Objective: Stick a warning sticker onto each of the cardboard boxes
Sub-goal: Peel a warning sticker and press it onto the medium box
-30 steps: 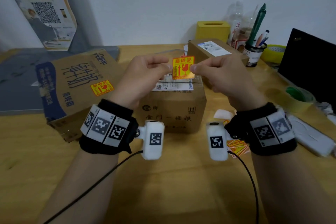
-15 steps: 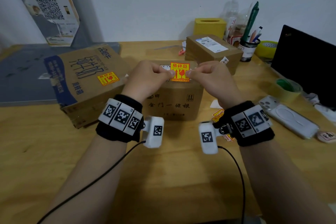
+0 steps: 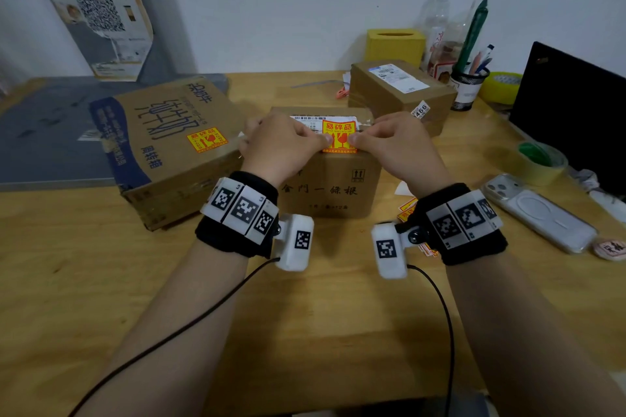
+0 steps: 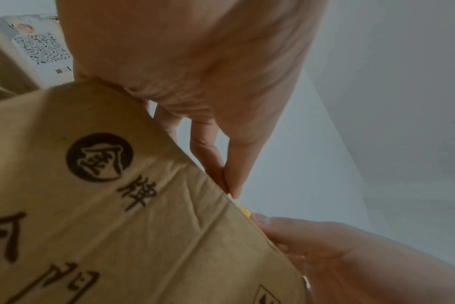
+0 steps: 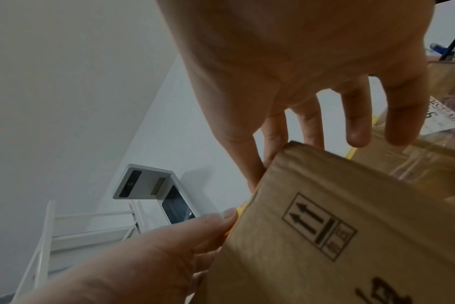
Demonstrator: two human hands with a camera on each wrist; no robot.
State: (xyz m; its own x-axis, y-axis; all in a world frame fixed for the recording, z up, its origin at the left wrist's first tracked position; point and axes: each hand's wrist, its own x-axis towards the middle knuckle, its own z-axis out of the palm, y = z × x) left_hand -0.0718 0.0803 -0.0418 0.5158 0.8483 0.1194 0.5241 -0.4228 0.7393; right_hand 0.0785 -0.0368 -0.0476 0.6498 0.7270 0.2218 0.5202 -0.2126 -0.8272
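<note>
A yellow-and-red warning sticker (image 3: 338, 139) lies on top of the middle cardboard box (image 3: 328, 186), near its front edge and over a white shipping label. My left hand (image 3: 318, 139) pinches the sticker's left edge between thumb and forefinger; my right hand (image 3: 359, 139) pinches its right edge. In the left wrist view my left hand (image 4: 230, 185) has its thumb and forefinger pressed together at the box's top edge, with a sliver of sticker (image 4: 244, 210) showing. The right wrist view shows my right hand (image 5: 257, 174) at that same edge. The large box (image 3: 162, 152) on the left carries a sticker (image 3: 206, 140).
A third box (image 3: 399, 91) with a shipping label stands at the back right. Spare stickers (image 3: 406, 210) lie by my right wrist. A phone (image 3: 538, 213), tape roll (image 3: 538, 162), black laptop (image 3: 576, 112), pen holder (image 3: 469, 85) and yellow box (image 3: 394, 47) crowd the right side.
Both hands have brought the sticker down from the air above the middle box onto its top. The sticker now lies flat near the front edge.
</note>
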